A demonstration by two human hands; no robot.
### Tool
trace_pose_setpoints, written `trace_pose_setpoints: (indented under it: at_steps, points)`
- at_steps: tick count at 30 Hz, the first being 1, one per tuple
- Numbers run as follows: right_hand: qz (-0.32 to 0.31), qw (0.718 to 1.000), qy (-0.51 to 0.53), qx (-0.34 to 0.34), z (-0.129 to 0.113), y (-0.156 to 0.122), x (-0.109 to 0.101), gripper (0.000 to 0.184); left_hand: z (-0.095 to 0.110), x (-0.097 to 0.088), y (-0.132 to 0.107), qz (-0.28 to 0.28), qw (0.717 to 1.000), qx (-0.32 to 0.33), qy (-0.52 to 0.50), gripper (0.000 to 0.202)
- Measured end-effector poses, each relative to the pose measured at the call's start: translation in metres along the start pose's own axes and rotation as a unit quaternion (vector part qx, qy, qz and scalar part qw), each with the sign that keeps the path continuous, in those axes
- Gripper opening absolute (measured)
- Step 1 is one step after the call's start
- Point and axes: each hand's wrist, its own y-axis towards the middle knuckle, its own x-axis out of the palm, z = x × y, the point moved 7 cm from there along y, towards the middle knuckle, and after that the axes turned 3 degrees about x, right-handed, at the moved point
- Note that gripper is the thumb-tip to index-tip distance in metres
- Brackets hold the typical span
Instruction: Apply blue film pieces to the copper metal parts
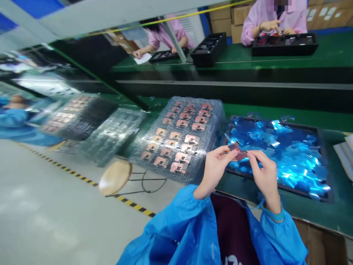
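Both hands are up in front of the chest, sharing 1 small copper part [237, 148]. It sits right between them, long axis running roughly left to right and dipping a bit toward the right side. The left hand [216, 167] has thumb and forefinger clamped on the left end, and the right hand [265, 173] has its fingertips [249, 154] closed on the right end, so neither one is really nearer. It's a 2-handed pinch with no gap that I can see. The part hangs over the near left corner of a black tray [314, 128] full of shiny blue film scraps [289, 154], not touching them. Just to the left is a stack of clear blister trays [195, 176] loaded with more copper pieces [176, 167], well within the left hand's side. A round stool [115, 177] sits on the floor below. Across the green bench, people in pink sleeves [249, 25] work at their own dark trays [284, 44], well apart.
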Motion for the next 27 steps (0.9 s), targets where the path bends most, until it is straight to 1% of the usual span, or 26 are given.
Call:
trace_pose_setpoints:
  at_steps: [2, 3, 4, 5, 6, 8, 9, 10, 12, 13, 14, 15, 17, 20, 22, 23, 24, 25, 26, 27]
  points:
    - [-0.006, 1.000, 0.012, 0.012, 0.004, -0.002, -0.007, 0.027, 0.034, -0.026, -0.003, 0.010, 0.996, 0.047, 0.072, 0.022]
    - [0.001, 1.000, 0.013, 0.023, 0.009, -0.003, -0.012, 0.028, 0.054, -0.043, 0.000, 0.028, 0.989, 0.083, 0.118, 0.019]
    - [0.013, 0.999, 0.012, 0.035, 0.013, -0.003, -0.017, 0.028, 0.075, -0.062, 0.006, 0.050, 0.976, 0.125, 0.170, 0.019]
    - [0.025, 0.999, 0.008, 0.045, 0.018, -0.004, -0.021, 0.028, 0.095, -0.080, 0.016, 0.072, 0.957, 0.169, 0.225, 0.022]
    - [0.035, 0.998, 0.004, 0.053, 0.022, -0.004, -0.024, 0.029, 0.112, -0.097, 0.032, 0.087, 0.933, 0.208, 0.280, 0.026]
    - [0.038, 0.997, -0.003, 0.062, 0.027, -0.006, -0.024, 0.029, 0.135, -0.122, 0.078, 0.084, 0.886, 0.253, 0.380, 0.032]
    - [0.034, 0.997, -0.005, 0.062, 0.027, -0.007, -0.023, 0.029, 0.139, -0.131, 0.107, 0.067, 0.869, 0.256, 0.419, 0.032]
    - [0.028, 0.998, -0.008, 0.060, 0.027, -0.008, -0.022, 0.029, 0.139, -0.138, 0.138, 0.045, 0.856, 0.245, 0.452, 0.032]
    - [0.009, 0.999, -0.017, 0.046, 0.023, -0.010, -0.018, 0.029, 0.133, -0.150, 0.194, 0.024, 0.838, 0.205, 0.505, 0.032]
    - [-0.002, 0.999, -0.023, 0.035, 0.021, -0.011, -0.016, 0.029, 0.129, -0.153, 0.216, 0.019, 0.828, 0.188, 0.527, 0.031]
    - [-0.011, 0.999, -0.029, 0.025, 0.019, -0.012, -0.015, 0.028, 0.126, -0.155, 0.233, 0.017, 0.819, 0.176, 0.547, 0.028]
    - [-0.016, 0.999, -0.035, 0.018, 0.018, -0.013, -0.015, 0.028, 0.123, -0.157, 0.244, 0.015, 0.809, 0.170, 0.563, 0.024]
    - [-0.010, 0.999, -0.043, 0.011, 0.020, -0.014, -0.018, 0.026, 0.119, -0.159, 0.254, 0.010, 0.793, 0.172, 0.585, 0.015]
    - [0.008, 0.999, -0.039, 0.015, 0.025, -0.014, -0.021, 0.024, 0.118, -0.159, 0.246, -0.002, 0.765, 0.196, 0.613, 0.011]
    - [0.012, 0.999, -0.030, 0.016, 0.027, -0.013, -0.020, 0.024, 0.123, -0.150, 0.239, 0.006, 0.744, 0.226, 0.629, 0.017]
    - [0.013, 0.999, -0.025, 0.015, 0.027, -0.013, -0.020, 0.024, 0.125, -0.141, 0.238, 0.015, 0.735, 0.244, 0.632, 0.021]
    - [0.015, 1.000, -0.022, 0.014, 0.027, -0.013, -0.020, 0.024, 0.126, -0.126, 0.238, 0.023, 0.728, 0.265, 0.632, 0.027]
    - [0.018, 1.000, -0.021, 0.013, 0.026, -0.012, -0.020, 0.025, 0.125, -0.104, 0.240, 0.021, 0.721, 0.287, 0.630, 0.031]
    - [0.023, 0.999, -0.020, 0.012, 0.025, -0.012, -0.021, 0.025, 0.120, -0.075, 0.244, 0.006, 0.715, 0.309, 0.626, 0.034]
    - [0.028, 0.999, -0.020, 0.009, 0.024, -0.012, -0.022, 0.026, 0.112, -0.039, 0.248, -0.023, 0.710, 0.329, 0.622, 0.034]
